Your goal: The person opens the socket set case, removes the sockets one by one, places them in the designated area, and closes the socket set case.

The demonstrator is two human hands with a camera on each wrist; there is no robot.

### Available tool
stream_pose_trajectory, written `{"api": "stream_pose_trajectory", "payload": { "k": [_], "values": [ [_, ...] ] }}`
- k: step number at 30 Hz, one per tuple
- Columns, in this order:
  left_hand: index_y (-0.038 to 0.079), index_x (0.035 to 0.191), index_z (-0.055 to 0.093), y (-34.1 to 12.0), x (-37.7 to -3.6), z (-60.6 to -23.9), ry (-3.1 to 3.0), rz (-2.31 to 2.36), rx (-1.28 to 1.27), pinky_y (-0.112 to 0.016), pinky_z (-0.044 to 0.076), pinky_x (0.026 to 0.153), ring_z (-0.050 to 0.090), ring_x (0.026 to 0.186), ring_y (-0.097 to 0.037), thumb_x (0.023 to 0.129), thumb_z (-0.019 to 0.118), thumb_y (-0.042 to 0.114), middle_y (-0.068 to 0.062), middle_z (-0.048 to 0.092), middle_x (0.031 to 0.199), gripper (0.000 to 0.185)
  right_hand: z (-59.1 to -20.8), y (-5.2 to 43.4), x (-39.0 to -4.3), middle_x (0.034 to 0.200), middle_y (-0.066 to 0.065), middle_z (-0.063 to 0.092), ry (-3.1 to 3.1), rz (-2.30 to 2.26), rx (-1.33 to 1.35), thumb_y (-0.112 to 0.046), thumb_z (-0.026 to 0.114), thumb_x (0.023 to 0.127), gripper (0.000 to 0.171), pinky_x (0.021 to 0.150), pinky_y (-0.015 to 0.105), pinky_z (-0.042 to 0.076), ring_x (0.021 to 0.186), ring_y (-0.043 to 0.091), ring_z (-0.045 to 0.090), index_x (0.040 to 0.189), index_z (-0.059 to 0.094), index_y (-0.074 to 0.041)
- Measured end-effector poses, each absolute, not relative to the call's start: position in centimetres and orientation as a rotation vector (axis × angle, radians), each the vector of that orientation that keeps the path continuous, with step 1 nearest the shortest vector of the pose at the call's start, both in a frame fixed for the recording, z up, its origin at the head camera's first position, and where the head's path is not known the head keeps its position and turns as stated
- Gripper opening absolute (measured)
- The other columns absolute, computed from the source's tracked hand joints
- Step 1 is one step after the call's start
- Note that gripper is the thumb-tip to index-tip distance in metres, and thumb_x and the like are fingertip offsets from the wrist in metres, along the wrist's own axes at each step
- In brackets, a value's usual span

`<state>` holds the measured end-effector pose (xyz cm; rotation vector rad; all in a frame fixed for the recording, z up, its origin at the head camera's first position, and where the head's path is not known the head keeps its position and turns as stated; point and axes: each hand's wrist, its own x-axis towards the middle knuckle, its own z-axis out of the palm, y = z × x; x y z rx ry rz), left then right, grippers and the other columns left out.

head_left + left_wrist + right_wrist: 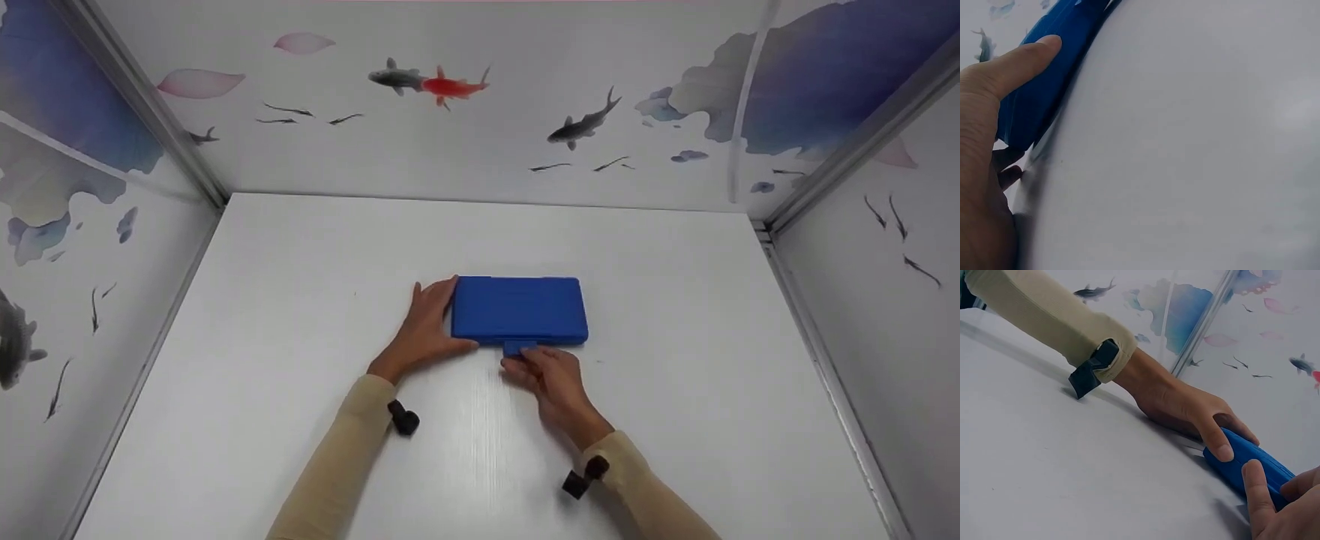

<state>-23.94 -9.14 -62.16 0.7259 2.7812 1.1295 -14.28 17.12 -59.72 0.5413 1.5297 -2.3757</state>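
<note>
**Two hands on a closed blue case at the middle of the table**

A flat blue case [519, 310] lies shut on the white table [300, 300], at the centre of the head view, its long side running left to right; a small blue latch tab [519, 347] sticks out from the middle of its near edge; the left hand [426, 328] lies against the case's left end, fingers fairly straight along that short side and the thumb stretched along the near left corner, so the hand braces the case between fingers and thumb; in the left wrist view the thumb [1022, 59] presses flat on the blue side of the case [1044, 95] at the upper left of the frame; the right hand [550, 375] sits just below the case in the head view, its fingers curled and its fingertips touching the latch tab; in the right wrist view, at the lower right, a finger [1255, 492] rests on the rounded edge of the case [1247, 461], but whether the tab is pinched cannot be told; both forearms wear beige sleeves [341, 457]; the walls [525, 135] behind and beside the table carry painted fish
</note>
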Motion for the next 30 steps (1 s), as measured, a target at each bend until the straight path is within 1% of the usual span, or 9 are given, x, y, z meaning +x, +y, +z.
{"api": "stream_pose_trajectory", "payload": {
  "k": [4,7,11,15,19,23,26,28,30],
  "values": [
    [0.003,0.176,0.019,-9.3,-23.8,-62.1,2.781,1.115,0.745,-0.060,-0.007,0.136,0.025,0.166,-0.039,0.083,0.090,0.059,-0.020,0.033,0.177,0.130,-59.6,17.7,-14.3,0.104,0.020,0.082,1.483,-2.371,0.510,-0.004,0.062,0.111,0.029,0.092,0.035,0.067,0.097,0.024,0.083,0.131,0.066,0.017],
    [0.005,0.176,0.018,-9.4,-23.8,-62.1,2.749,1.139,0.744,-0.057,-0.007,0.137,0.023,0.167,-0.037,0.084,0.089,0.059,-0.019,0.031,0.178,0.128,-59.4,17.9,-14.4,0.104,0.020,0.082,1.467,-2.382,0.487,-0.003,0.062,0.111,0.028,0.091,0.034,0.067,0.096,0.023,0.083,0.130,0.065,0.017],
    [0.007,0.177,0.020,-9.8,-23.9,-62.2,2.667,1.233,0.733,-0.052,-0.004,0.138,0.020,0.169,-0.035,0.088,0.089,0.055,-0.017,0.028,0.180,0.122,-59.1,18.2,-14.4,0.103,0.020,0.082,1.467,-2.393,0.455,-0.003,0.064,0.110,0.026,0.089,0.032,0.067,0.094,0.022,0.083,0.127,0.065,0.016],
    [0.008,0.176,0.023,-10.2,-24.0,-62.1,2.589,1.325,0.745,-0.052,0.000,0.139,0.019,0.169,-0.034,0.090,0.091,0.049,-0.016,0.027,0.181,0.117,-58.7,18.5,-14.5,0.104,0.020,0.082,1.443,-2.408,0.444,-0.005,0.065,0.111,0.026,0.088,0.031,0.067,0.093,0.023,0.083,0.127,0.067,0.015],
    [0.012,0.177,0.025,-10.4,-24.1,-61.9,2.553,1.356,0.747,-0.050,0.002,0.139,0.018,0.169,-0.032,0.091,0.090,0.049,-0.012,0.025,0.182,0.114,-58.2,18.8,-14.4,0.104,0.021,0.082,1.395,-2.425,0.446,-0.005,0.063,0.112,0.023,0.089,0.032,0.067,0.095,0.024,0.083,0.126,0.068,0.012],
    [0.017,0.177,0.027,-10.6,-24.1,-61.8,2.517,1.406,0.699,-0.049,0.003,0.139,0.018,0.170,-0.031,0.092,0.090,0.050,-0.009,0.026,0.182,0.110,-57.8,18.9,-14.4,0.102,0.019,0.082,1.404,-2.423,0.416,-0.007,0.063,0.112,0.018,0.090,0.032,0.067,0.095,0.023,0.083,0.119,0.070,0.008],
    [0.020,0.176,0.031,-10.7,-24.0,-61.7,2.504,1.444,0.644,-0.054,0.007,0.139,0.018,0.169,-0.035,0.091,0.090,0.051,-0.008,0.029,0.181,0.107,-57.4,18.8,-14.4,0.104,0.018,0.082,1.448,-2.409,0.377,-0.008,0.064,0.112,0.015,0.088,0.031,0.067,0.094,0.022,0.082,0.113,0.072,0.006],
    [0.023,0.175,0.034,-10.7,-23.9,-61.7,2.500,1.464,0.595,-0.059,0.009,0.137,0.015,0.169,-0.040,0.092,0.089,0.052,-0.008,0.032,0.180,0.104,-57.2,18.8,-14.3,0.108,0.019,0.082,1.479,-2.397,0.343,-0.009,0.065,0.112,0.015,0.088,0.031,0.067,0.095,0.022,0.082,0.111,0.071,0.004],
    [0.024,0.174,0.037,-10.7,-23.7,-61.6,2.493,1.492,0.563,-0.066,0.010,0.136,0.012,0.169,-0.045,0.093,0.087,0.051,-0.009,0.034,0.179,0.099,-57.0,18.8,-14.2,0.113,0.021,0.081,1.508,-2.380,0.302,-0.012,0.066,0.112,0.015,0.089,0.032,0.067,0.096,0.023,0.082,0.110,0.070,0.003]
  ]
}}
